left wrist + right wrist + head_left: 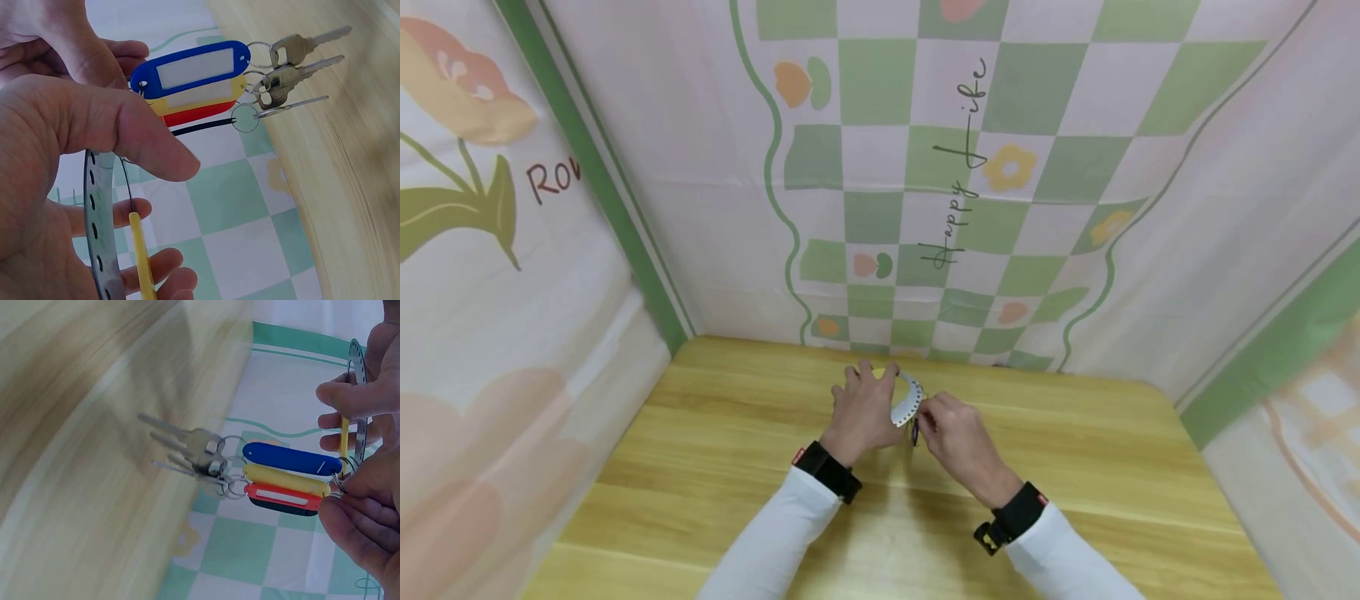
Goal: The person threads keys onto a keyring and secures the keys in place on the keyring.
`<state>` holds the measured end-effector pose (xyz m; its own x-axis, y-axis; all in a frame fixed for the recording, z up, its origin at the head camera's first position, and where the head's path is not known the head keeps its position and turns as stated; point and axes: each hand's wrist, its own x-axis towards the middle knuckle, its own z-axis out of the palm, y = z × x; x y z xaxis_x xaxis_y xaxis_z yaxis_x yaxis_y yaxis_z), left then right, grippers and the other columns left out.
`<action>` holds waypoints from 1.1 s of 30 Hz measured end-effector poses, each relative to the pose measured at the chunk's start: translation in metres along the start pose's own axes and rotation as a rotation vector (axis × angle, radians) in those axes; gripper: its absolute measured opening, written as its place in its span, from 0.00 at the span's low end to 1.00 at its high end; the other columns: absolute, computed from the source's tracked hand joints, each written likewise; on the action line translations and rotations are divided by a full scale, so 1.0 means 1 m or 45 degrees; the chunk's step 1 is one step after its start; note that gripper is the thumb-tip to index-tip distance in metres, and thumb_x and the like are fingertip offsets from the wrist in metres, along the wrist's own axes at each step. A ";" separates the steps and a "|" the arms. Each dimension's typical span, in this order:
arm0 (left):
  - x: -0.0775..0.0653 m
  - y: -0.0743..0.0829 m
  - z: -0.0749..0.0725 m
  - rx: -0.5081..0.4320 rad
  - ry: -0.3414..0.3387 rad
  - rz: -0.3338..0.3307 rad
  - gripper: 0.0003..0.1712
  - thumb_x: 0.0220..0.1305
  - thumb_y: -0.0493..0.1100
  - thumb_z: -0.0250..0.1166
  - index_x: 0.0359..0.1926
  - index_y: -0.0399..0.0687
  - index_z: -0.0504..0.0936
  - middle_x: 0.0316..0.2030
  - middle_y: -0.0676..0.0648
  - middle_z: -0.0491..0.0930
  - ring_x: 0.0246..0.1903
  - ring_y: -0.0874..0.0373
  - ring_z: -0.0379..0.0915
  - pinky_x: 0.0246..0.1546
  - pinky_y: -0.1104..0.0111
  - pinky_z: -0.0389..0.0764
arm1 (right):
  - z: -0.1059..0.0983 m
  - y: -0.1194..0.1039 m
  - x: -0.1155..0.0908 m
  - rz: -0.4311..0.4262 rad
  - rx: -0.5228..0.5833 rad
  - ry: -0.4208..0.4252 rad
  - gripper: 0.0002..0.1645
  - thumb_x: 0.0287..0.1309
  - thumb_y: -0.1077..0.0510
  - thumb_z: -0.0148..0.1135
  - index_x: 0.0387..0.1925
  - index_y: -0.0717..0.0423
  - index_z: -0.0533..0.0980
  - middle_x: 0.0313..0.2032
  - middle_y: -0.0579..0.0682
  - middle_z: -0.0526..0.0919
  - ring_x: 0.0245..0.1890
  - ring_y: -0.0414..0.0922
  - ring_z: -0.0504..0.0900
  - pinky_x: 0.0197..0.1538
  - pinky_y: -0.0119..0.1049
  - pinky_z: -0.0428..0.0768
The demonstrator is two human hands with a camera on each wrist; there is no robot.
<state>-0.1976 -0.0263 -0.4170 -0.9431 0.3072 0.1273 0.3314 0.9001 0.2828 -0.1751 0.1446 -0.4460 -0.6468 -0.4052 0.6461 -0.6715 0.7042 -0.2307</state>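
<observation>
My left hand (865, 408) grips a large key ring, a curved grey band (910, 404) with a row of small holes and a yellow sleeve (142, 256) on its thin wire. Beside it, my right hand (958, 437) pinches small split rings at the ends of several key tags, close to the band. In the right wrist view a blue tag (290, 458), a yellow tag (284, 479), a red tag (272, 495) and a dark tag (287, 508) lie stacked. Silver keys (203, 447) dangle from their far ends. Fingers hide where the rings meet the band.
Both hands are above a wooden table (700, 467), near its far edge. Behind it hangs a cloth (880, 217) with a green and white check. More patterned cloth (550, 333) closes off the left side.
</observation>
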 end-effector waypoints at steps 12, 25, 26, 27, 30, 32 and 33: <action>0.001 -0.001 -0.001 -0.004 0.006 0.021 0.48 0.44 0.51 0.81 0.68 0.50 0.72 0.55 0.31 0.71 0.49 0.36 0.71 0.36 0.45 0.79 | -0.001 0.009 -0.001 -0.177 -0.050 0.001 0.12 0.44 0.74 0.76 0.32 0.64 0.82 0.30 0.52 0.82 0.24 0.42 0.82 0.26 0.30 0.80; 0.002 0.000 0.003 -0.024 0.017 0.009 0.53 0.38 0.49 0.82 0.69 0.49 0.71 0.56 0.30 0.70 0.51 0.36 0.70 0.37 0.45 0.79 | 0.002 0.004 -0.005 0.433 0.287 0.089 0.08 0.50 0.71 0.74 0.33 0.60 0.86 0.28 0.49 0.87 0.25 0.39 0.84 0.28 0.29 0.81; 0.003 0.001 0.003 -0.020 0.021 0.010 0.53 0.38 0.49 0.82 0.69 0.49 0.71 0.56 0.30 0.71 0.51 0.36 0.70 0.37 0.45 0.79 | 0.003 0.003 -0.005 0.451 0.294 0.096 0.08 0.50 0.71 0.74 0.33 0.60 0.86 0.27 0.49 0.87 0.25 0.39 0.84 0.28 0.29 0.81; 0.002 0.001 0.003 -0.015 0.024 0.009 0.53 0.38 0.49 0.82 0.69 0.49 0.71 0.56 0.30 0.71 0.51 0.36 0.70 0.37 0.45 0.79 | 0.003 0.003 -0.004 0.463 0.298 0.101 0.08 0.50 0.71 0.73 0.33 0.60 0.86 0.27 0.49 0.87 0.25 0.39 0.84 0.28 0.29 0.81; 0.002 0.001 0.003 -0.003 0.020 0.007 0.54 0.38 0.49 0.83 0.69 0.49 0.71 0.56 0.30 0.71 0.51 0.36 0.70 0.38 0.45 0.79 | 0.002 0.001 -0.004 0.474 0.297 0.100 0.08 0.50 0.72 0.73 0.33 0.60 0.86 0.28 0.50 0.87 0.25 0.40 0.84 0.28 0.30 0.81; 0.002 0.002 0.003 0.001 0.016 0.005 0.53 0.38 0.50 0.83 0.69 0.49 0.71 0.56 0.30 0.71 0.50 0.36 0.70 0.37 0.46 0.79 | 0.002 0.000 -0.004 0.469 0.294 0.093 0.07 0.50 0.72 0.73 0.32 0.61 0.86 0.28 0.50 0.87 0.25 0.40 0.84 0.28 0.30 0.81; 0.002 0.002 0.003 0.003 0.012 0.003 0.53 0.38 0.50 0.83 0.69 0.49 0.71 0.56 0.30 0.71 0.50 0.36 0.70 0.37 0.46 0.79 | 0.002 0.000 -0.003 0.461 0.292 0.089 0.07 0.50 0.72 0.73 0.32 0.61 0.87 0.28 0.51 0.87 0.25 0.40 0.84 0.28 0.30 0.81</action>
<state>-0.1987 -0.0233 -0.4189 -0.9421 0.3062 0.1368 0.3333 0.9003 0.2801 -0.1735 0.1451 -0.4494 -0.8346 -0.1101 0.5397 -0.4739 0.6429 -0.6017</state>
